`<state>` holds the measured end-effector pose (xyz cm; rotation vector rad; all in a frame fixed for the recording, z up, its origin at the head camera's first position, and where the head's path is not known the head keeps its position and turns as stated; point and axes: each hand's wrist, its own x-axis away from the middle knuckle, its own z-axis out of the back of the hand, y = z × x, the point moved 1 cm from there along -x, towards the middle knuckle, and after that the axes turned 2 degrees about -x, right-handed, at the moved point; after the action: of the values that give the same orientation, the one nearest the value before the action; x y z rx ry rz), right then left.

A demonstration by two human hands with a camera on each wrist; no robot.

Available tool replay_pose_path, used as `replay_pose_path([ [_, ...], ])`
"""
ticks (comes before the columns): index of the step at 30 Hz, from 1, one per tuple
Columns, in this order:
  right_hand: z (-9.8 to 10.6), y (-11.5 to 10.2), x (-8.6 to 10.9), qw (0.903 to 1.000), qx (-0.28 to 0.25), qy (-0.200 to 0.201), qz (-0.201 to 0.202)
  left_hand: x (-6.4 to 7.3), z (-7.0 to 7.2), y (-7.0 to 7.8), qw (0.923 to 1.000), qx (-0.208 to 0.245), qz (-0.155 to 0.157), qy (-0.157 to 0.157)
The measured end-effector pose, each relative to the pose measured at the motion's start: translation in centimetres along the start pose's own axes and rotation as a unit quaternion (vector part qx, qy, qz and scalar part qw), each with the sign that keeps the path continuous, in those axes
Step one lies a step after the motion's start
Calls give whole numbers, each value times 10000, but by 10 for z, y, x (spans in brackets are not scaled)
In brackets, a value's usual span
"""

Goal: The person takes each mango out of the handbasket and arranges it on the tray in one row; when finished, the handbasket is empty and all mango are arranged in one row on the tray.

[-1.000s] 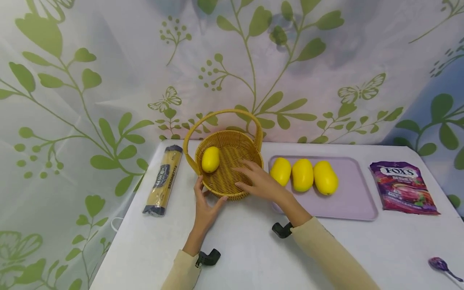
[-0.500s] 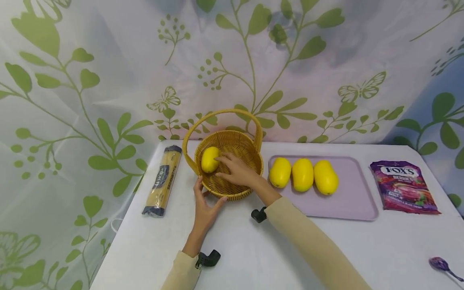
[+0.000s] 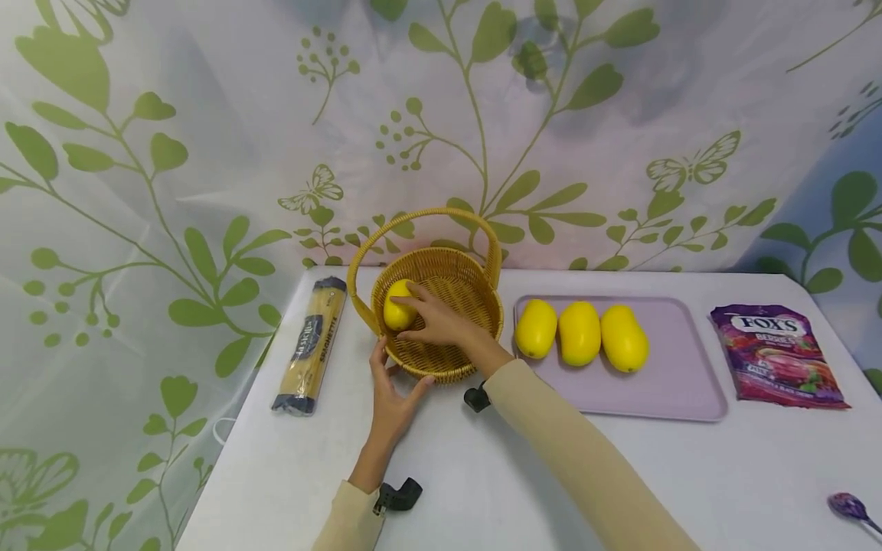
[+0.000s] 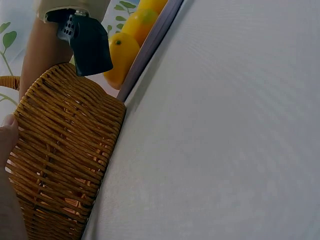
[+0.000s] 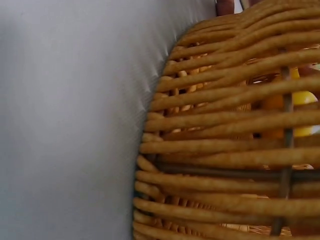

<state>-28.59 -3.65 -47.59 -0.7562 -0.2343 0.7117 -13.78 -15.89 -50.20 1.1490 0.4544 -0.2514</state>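
Observation:
A yellow mango point(image 3: 394, 315) lies at the left inside the round wicker basket point(image 3: 451, 373). My right hand point(image 3: 441, 321) reaches over the near rim and grips that mango, fingers across its top and thumb on its near side. With fingers and thumb spread around the near-left side, my left hand point(image 3: 393, 402) holds the basket. In the left wrist view the left thumb point(image 4: 7, 137) touches the basket's woven wall point(image 4: 60, 145). The basket wall point(image 5: 215, 130) fills much of the right wrist view, and the mango point(image 5: 303, 98) shows only partly through its gaps.
Right of the basket, a lilac tray point(image 3: 678, 367) bears three mangoes point(image 3: 579, 333). A purple candy bag point(image 3: 779, 356) lies farther right, and a wrapped lollipop point(image 3: 847, 505) near the front right. A spaghetti pack point(image 3: 310, 344) lies left. The basket's tall handle point(image 3: 441, 211) arches above it.
My right hand has moved left inside the basket, from above its bare floor to the mango, and now grips it. The left hand has stayed on the basket.

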Motion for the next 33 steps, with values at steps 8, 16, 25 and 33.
replay_pose_path([
  [8, 0, -2, -1, 9993, -307, -86, 173, -1, 1, 1, 10000, 30, 14, -34],
  [16, -1, -2, 3, 9980, -423, -216, 422, -1, 1, 2, 9999, 54, 81, -38],
  [25, 1, -3, 5, 9984, -361, -195, 398, -3, 2, 3, 10000, -31, 56, -47],
  [33, 2, -5, 8, 9992, -79, -301, 251, -3, 1, 2, 9999, -70, 73, -23],
])
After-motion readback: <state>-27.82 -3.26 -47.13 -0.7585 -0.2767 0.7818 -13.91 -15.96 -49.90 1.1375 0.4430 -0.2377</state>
